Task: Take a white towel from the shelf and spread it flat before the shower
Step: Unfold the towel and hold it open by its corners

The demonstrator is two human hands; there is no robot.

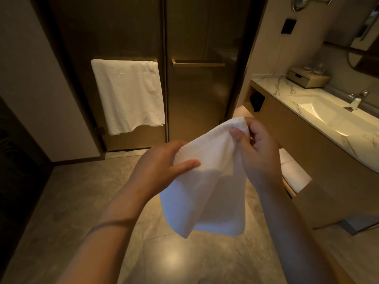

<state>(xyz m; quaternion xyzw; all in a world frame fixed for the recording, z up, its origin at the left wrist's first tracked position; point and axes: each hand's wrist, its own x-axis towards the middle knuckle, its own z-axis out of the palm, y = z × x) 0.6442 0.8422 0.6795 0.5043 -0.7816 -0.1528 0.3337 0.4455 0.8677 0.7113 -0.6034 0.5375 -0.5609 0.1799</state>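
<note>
Right now I have the white towel [207, 181] up in the middle of the frame, held in the air between both hands above the floor [82, 212]. My left hand [164, 162] pinches its left edge, fingers [187, 163] clamped on the cloth with the thumb lying across the front. My right hand [256, 146] grips the top corner higher up, its fingers closed on a bunched fold. The towel hangs from these two holds, partly opened, with its lower corners loose and clear of the floor.

Behind it, in the upper centre of the frame, stand the dark shower doors [201, 89], shut. A second white towel [129, 95] hangs over the bar on the left door; the bar handle [198, 63] on the right door is bare. At the right of the frame runs the marble tabletop [272, 85] with its sink [320, 111] and tap [357, 98], and a small box [305, 77] sits at its far end. Below the tabletop, just right of my right hand, a shelf [289, 188] carries folded towels [293, 173].
</note>
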